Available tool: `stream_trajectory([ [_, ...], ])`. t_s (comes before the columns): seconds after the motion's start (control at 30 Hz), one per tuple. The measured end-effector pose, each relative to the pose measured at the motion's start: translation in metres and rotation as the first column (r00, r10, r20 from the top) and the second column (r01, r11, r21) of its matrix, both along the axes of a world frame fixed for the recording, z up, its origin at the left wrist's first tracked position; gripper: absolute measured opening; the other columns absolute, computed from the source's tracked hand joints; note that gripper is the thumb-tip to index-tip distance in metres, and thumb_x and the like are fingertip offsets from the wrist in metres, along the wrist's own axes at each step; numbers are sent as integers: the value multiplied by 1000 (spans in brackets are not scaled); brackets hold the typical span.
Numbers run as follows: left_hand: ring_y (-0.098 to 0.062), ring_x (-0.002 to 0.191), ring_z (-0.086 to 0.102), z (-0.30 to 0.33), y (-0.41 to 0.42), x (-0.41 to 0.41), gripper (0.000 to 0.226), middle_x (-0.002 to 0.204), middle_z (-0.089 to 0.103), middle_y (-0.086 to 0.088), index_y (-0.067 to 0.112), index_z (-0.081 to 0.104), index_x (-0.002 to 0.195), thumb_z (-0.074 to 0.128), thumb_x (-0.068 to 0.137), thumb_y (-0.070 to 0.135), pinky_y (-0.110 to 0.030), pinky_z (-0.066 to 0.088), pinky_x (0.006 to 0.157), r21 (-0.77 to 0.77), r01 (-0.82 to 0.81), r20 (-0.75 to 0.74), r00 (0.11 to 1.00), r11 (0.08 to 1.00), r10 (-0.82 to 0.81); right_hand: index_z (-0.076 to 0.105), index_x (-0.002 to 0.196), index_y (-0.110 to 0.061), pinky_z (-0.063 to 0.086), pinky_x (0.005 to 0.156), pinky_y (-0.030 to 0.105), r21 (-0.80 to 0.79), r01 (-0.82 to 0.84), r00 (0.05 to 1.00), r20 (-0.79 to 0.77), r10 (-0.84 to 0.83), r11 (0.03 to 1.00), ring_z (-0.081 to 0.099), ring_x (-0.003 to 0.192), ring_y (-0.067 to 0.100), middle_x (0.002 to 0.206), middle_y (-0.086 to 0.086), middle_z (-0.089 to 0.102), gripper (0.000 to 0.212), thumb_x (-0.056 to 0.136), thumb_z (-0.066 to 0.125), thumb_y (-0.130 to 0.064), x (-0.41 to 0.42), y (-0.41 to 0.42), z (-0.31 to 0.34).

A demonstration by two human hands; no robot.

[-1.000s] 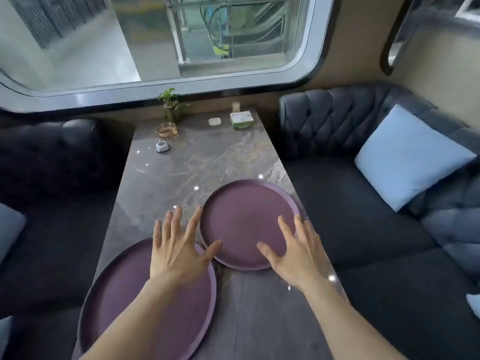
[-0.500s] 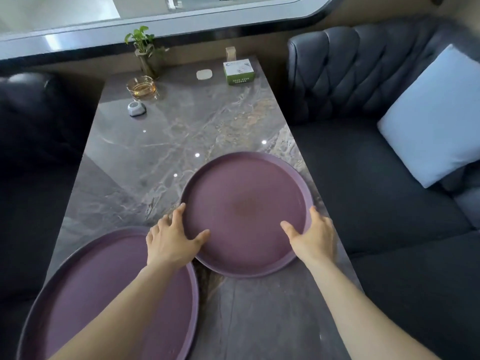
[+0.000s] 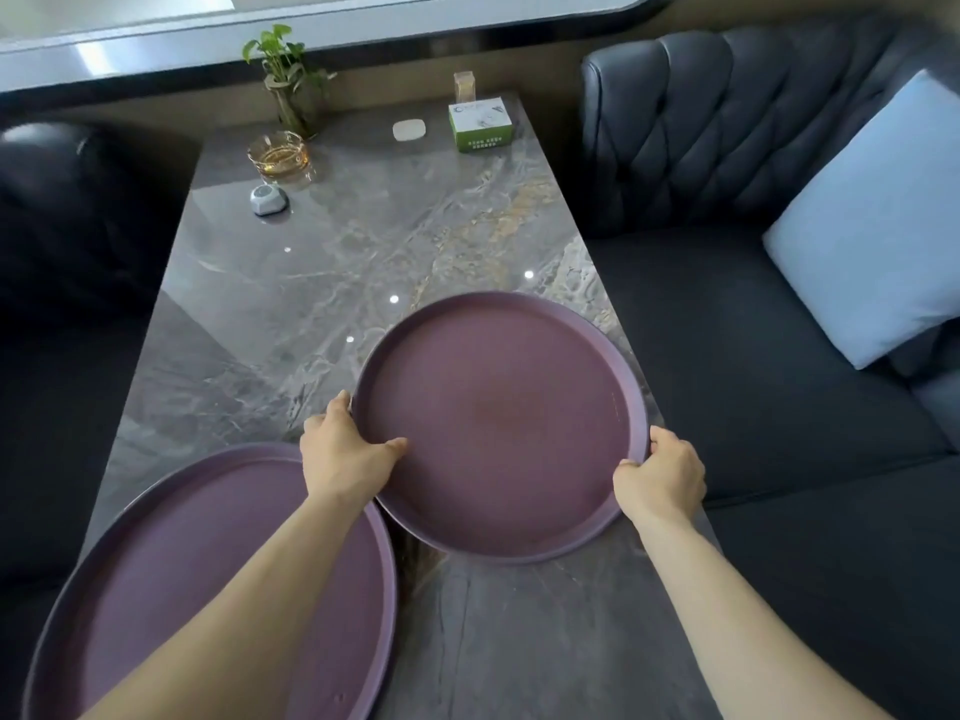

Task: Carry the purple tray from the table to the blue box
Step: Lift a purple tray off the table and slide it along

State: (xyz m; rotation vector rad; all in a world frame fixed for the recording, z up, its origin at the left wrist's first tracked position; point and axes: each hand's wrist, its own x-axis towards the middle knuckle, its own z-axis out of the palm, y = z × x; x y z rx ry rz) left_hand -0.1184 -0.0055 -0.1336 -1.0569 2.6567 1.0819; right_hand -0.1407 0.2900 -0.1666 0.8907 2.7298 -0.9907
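1. Marble table (image 3: 322, 283) runs between two dark sofas; far end holds a plant (image 3: 283, 70), a glass dish (image 3: 279, 155), a green box (image 3: 480, 124) and small items.
2. Task item: tray (image 3: 498, 407), round, purple, at the right near part of the table, its right rim at or just past the table edge. A second, larger tray (image 3: 171, 589) lies near left; the two rims sit just beside each other or overlap slightly.
3. Left hand (image 3: 345, 454): fingers closed on the left rim of the tray, thumb on the inner face.
4. Right hand (image 3: 660, 478): fingers curled around the right rim, thumb over the lip.
5. Step in hand, as judged: grasp secured, lift not clearly begun; whether the tray has left the table cannot be told.
6. Next move calls for an even two-handed lift, clearing the second tray's rim, then a turn toward the blue box, which is not in view.
7. Change from half a second ago: the right hand has wrapped further round the rim, the left thumb reaches further in, and the camera sits closer.
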Motion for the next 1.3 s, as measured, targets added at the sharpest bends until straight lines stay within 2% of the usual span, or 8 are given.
stream_trajectory([
  [0.07, -29, 124, 49, 11, 1, 4, 88, 137, 47, -14, 17, 44, 143, 84, 66, 32, -42, 45, 100, -11, -11, -38, 999, 1000, 10, 64, 100, -3, 41, 70, 33, -7, 1, 1000, -23, -1, 1000, 56, 81, 32, 102, 14, 63, 22, 78, 66, 1, 5, 0, 6],
  [0.13, -32, 117, 56, 28, -2, 13, 91, 138, 42, -12, 20, 42, 145, 86, 66, 29, -42, 47, 100, -15, -41, -73, 997, 999, 40, 65, 102, -4, 40, 70, 33, -14, -20, 998, -57, 19, 1000, 57, 82, 32, 102, 14, 64, 23, 79, 67, -1, 9, -4, 14],
  [0.27, -31, 110, 60, 54, -27, 45, 89, 132, 46, -8, 23, 47, 138, 90, 60, 26, -43, 49, 97, -15, -105, -131, 986, 994, 102, 67, 104, -9, 55, 80, 41, 4, -99, 990, -102, 99, 995, 64, 92, 33, 100, 10, 68, 29, 75, 70, -6, 19, -28, 35],
  [0.47, -29, 102, 63, 77, -86, 111, 85, 127, 51, -6, 23, 50, 130, 91, 56, 30, -44, 51, 92, -31, -206, -144, 969, 978, 200, 68, 107, -12, 51, 77, 37, -6, -224, 967, -123, 221, 975, 61, 90, 28, 105, 8, 64, 29, 79, 68, -4, 48, -90, 63],
  [0.6, -31, 101, 62, 81, -131, 160, 82, 127, 52, -7, 22, 51, 128, 92, 57, 29, -44, 50, 91, -41, -281, -119, 954, 959, 275, 70, 108, -15, 56, 81, 41, -21, -310, 944, -125, 305, 950, 65, 92, 31, 103, 6, 65, 34, 75, 69, -7, 73, -141, 65],
  [0.77, -34, 102, 61, 71, -169, 215, 82, 125, 51, -10, 20, 50, 127, 92, 58, 27, -44, 47, 90, -48, -348, -66, 936, 936, 345, 69, 117, -16, 55, 87, 39, -30, -361, 931, -69, 358, 932, 64, 99, 28, 112, 5, 64, 41, 77, 71, -6, 112, -190, 51],
  [0.97, -37, 98, 62, 42, -187, 266, 80, 122, 53, -13, 21, 51, 124, 93, 56, 28, -46, 48, 87, -53, -389, 50, 919, 920, 391, 68, 116, -17, 52, 86, 37, 20, -395, 919, 1, 395, 919, 62, 105, 28, 114, 4, 62, 36, 81, 71, -11, 151, -215, 33],
  [1.3, -29, 81, 50, 4, -189, 279, 76, 121, 51, -15, 18, 48, 124, 90, 62, 26, -44, 45, 79, -57, -364, 115, 923, 930, 368, 67, 119, -21, 55, 83, 41, 87, -397, 917, 80, 390, 914, 62, 104, 27, 113, 0, 61, 36, 84, 70, -13, 164, -217, 17],
])
